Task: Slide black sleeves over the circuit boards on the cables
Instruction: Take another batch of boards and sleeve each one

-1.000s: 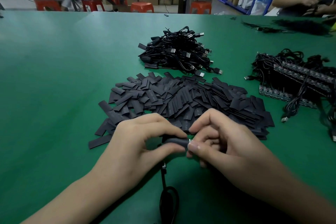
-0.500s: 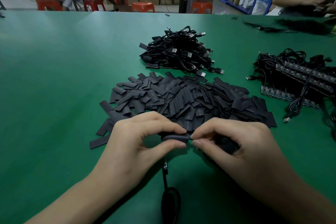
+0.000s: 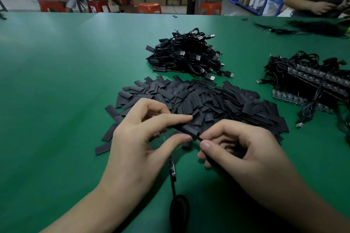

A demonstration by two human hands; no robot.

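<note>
Left hand (image 3: 144, 138) pinched a sleeve (image 3: 189, 129) above the table (image 3: 56, 81); right hand (image 3: 242, 149) pinched the cable (image 3: 173, 185) at its mouth. Threading stage, apparently; circuit board (image 3: 172, 167) hung bare below; sleeve wanted drawing over it next.

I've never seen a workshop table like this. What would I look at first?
In the middle, the left hand pinches a black sleeve while the right hand pinches a cable at its end. Right behind them a big pile of sleeves lies on the green table, with a cable heap farther back.
</note>
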